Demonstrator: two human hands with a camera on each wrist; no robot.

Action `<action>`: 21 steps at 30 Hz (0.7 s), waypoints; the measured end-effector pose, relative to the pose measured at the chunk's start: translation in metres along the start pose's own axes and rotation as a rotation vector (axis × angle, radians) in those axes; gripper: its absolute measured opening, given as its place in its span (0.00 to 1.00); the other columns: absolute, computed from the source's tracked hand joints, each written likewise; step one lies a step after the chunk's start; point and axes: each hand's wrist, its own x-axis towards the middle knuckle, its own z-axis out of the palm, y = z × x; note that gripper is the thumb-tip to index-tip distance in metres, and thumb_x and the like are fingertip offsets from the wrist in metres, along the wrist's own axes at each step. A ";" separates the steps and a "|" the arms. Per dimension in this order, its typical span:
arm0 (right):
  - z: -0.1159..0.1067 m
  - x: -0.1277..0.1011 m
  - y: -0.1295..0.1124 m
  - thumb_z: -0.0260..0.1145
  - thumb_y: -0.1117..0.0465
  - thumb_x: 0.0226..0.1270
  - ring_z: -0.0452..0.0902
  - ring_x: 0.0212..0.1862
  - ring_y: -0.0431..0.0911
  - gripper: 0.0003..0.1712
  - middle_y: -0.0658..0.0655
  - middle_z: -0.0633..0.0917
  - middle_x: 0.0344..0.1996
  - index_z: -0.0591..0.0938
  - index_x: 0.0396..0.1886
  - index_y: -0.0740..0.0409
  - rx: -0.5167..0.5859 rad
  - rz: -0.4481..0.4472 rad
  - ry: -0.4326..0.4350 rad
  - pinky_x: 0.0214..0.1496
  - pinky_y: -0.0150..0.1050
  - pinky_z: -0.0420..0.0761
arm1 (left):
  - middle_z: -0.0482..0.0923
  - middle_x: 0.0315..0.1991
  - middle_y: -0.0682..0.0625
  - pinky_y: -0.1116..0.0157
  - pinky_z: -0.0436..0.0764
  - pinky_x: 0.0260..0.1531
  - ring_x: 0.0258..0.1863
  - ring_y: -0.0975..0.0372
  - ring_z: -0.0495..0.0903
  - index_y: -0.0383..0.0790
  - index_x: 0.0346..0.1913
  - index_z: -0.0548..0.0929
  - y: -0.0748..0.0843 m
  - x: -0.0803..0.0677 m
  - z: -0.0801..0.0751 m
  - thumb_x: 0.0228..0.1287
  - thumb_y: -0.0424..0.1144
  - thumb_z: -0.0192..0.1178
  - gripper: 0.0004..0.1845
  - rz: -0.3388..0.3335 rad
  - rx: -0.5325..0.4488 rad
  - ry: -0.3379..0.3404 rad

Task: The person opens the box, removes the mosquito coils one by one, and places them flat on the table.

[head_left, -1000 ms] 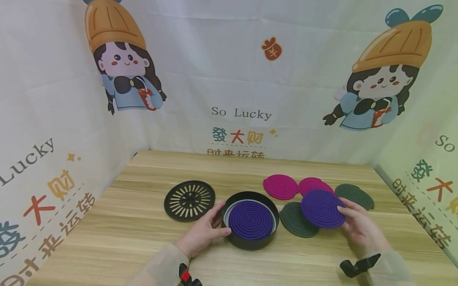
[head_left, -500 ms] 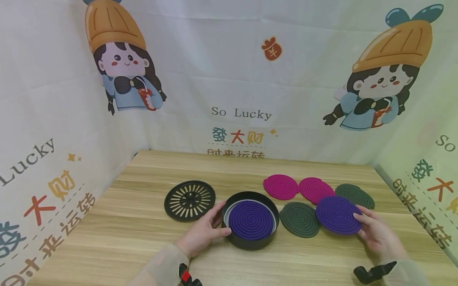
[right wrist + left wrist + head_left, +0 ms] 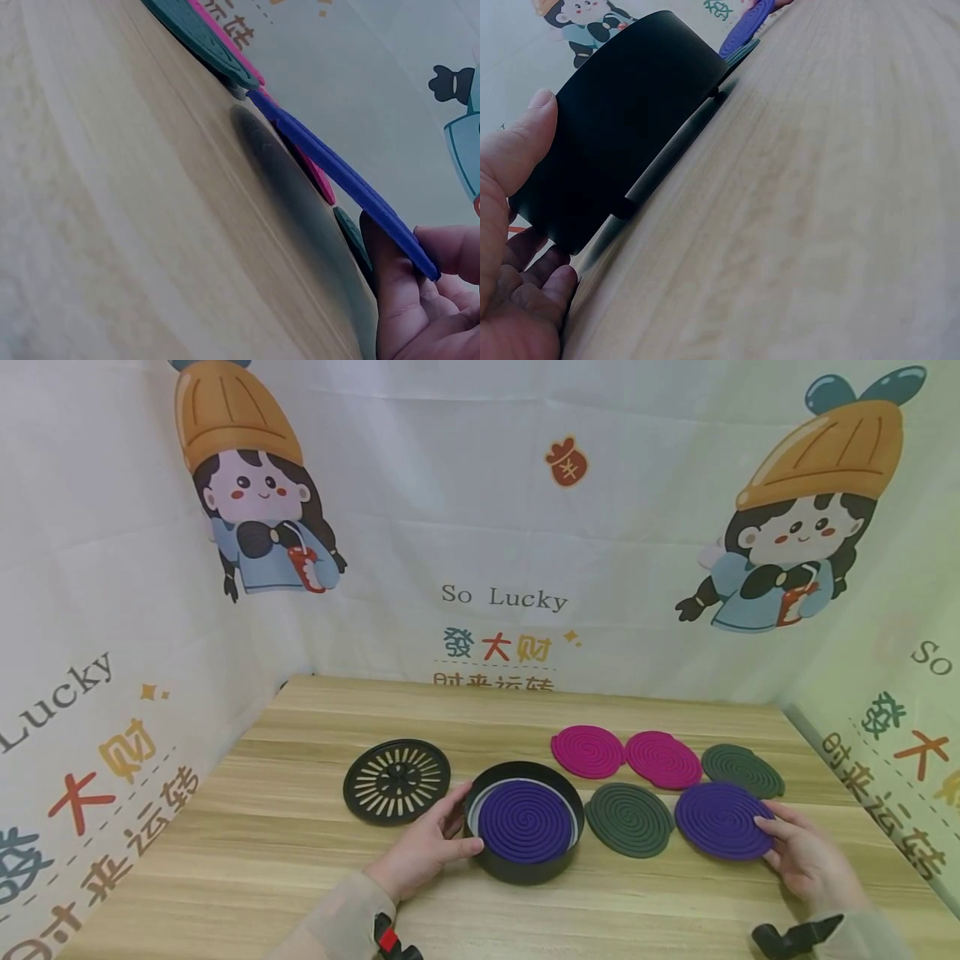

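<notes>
Two hands are at work on your wooden table (image 3: pixel 300 827). Your left hand (image 3: pixel 423 852) cups the black round holder (image 3: pixel 523 860) from its 9 o'clock side, thumb curled along the near wall and fingers curled against the far rim; the left wrist view shows the thumb (image 3: pixel 525 142) pressed flat on the black wall. A purple coil (image 3: pixel 525 820) lies inside that holder. Your right hand (image 3: pixel 810 860) pinches a second purple coil (image 3: pixel 722 820) at its 3 o'clock edge; in the right wrist view the thumb (image 3: pixel 390 285) sits under the rim, fingers on top, and the disc tilts up off the wood. A dark green coil (image 3: pixel 628 819) lies just beside it at 9 o'clock, between it and the holder. At 12 o'clock lie two magenta coils (image 3: pixel 588 752) and another green coil (image 3: pixel 742 770). A slotted black lid (image 3: pixel 397 780) rests at the holder's 10 o'clock.
</notes>
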 end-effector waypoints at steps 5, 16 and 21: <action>0.000 -0.001 0.002 0.53 0.72 0.71 0.81 0.37 0.34 0.21 0.41 0.85 0.33 0.85 0.30 0.42 -0.048 -0.002 0.004 0.40 0.29 0.82 | 0.44 0.75 0.36 0.52 0.54 0.70 0.73 0.44 0.45 0.36 0.76 0.47 -0.001 0.000 -0.001 0.58 0.33 0.67 0.49 -0.005 0.000 0.003; 0.002 0.000 0.001 0.57 0.71 0.69 0.78 0.36 0.31 0.11 0.36 0.81 0.31 0.74 0.45 0.53 -0.239 0.000 0.084 0.39 0.27 0.81 | 0.44 0.75 0.36 0.53 0.52 0.71 0.73 0.45 0.45 0.36 0.76 0.48 0.000 0.000 0.000 0.58 0.32 0.67 0.49 0.003 0.015 0.007; 0.002 0.000 -0.001 0.56 0.69 0.70 0.76 0.35 0.29 0.12 0.33 0.79 0.30 0.71 0.51 0.59 -0.312 0.002 0.110 0.40 0.27 0.79 | 0.44 0.75 0.36 0.53 0.53 0.70 0.73 0.45 0.46 0.36 0.76 0.48 0.000 0.000 0.000 0.58 0.32 0.67 0.49 0.003 0.011 0.007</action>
